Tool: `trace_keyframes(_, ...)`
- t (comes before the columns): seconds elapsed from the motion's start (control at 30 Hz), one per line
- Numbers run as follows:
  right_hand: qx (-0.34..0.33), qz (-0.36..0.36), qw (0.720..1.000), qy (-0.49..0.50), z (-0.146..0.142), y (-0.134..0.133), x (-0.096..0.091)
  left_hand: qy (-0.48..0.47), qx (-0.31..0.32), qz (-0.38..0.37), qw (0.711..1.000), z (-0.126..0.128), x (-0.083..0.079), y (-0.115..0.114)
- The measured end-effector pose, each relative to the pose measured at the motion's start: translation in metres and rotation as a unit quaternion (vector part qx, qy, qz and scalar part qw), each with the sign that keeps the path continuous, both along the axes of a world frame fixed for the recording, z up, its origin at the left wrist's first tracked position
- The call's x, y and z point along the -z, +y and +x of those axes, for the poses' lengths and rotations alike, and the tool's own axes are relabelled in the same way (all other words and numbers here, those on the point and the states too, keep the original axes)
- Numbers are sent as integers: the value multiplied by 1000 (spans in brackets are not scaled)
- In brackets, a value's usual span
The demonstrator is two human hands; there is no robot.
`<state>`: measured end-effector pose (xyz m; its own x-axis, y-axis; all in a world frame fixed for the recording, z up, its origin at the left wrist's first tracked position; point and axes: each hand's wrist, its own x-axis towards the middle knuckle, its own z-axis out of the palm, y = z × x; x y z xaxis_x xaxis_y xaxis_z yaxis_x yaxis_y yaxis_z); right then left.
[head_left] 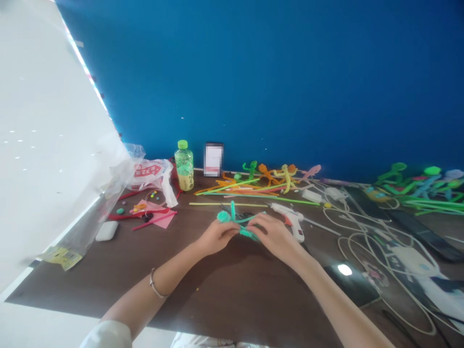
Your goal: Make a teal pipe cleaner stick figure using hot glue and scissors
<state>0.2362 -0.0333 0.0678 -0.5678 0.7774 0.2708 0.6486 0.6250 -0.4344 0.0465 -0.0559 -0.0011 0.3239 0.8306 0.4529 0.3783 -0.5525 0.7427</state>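
Between my two hands, above the middle of the dark table, is a teal pipe-cleaner figure (pixel 224 216) with a round coiled head and one stem sticking upward. My left hand (pixel 219 236) is closed around its left part, just below the coiled head. My right hand (pixel 270 232) pinches the figure's right side, where a teal stem and a lower bunched part meet the fingers. Some of the figure is hidden behind my fingers. A white glue gun (pixel 292 218) lies just right of my right hand.
Pipe cleaners (pixel 239 187) and small finished figures (pixel 286 176) line the wall behind. A green-capped bottle (pixel 184 166) and a phone (pixel 213 159) stand at the back. Plastic bags (pixel 155 174) and pink paper (pixel 161 216) are left. White cables (pixel 357 246) and a dark tablet-like slab (pixel 357 285) spread right.
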Motion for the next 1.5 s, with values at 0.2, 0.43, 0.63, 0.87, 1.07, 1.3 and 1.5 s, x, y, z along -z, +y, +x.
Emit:
trace_keyframes(0.2,40,122,983,-131,-15,-8,-9,142,-92,179,969,-3,2,1)
trace_keyframes(0.43,123,116,986,-5,-46,-32,14,151,-180,238,942,-3,6,0)
trace_keyframes(0.63,96,69,979,165,-49,-34,41,14,-209,85,974,3,7,-2)
trace_keyframes(0.87,78,81,984,134,-34,-21,38,-205,-73,-120,969,9,-2,0)
trace_keyframes(1.07,50,33,991,117,-16,-7,22,-233,8,-165,958,7,-7,-4)
trace_keyframes(1.3,-3,123,992,9,-17,-22,26,-268,5,-201,942,11,-12,-9)
trace_keyframes(1.5,-3,124,992,-1,-17,-26,35,-334,54,-230,912,11,-8,-3)
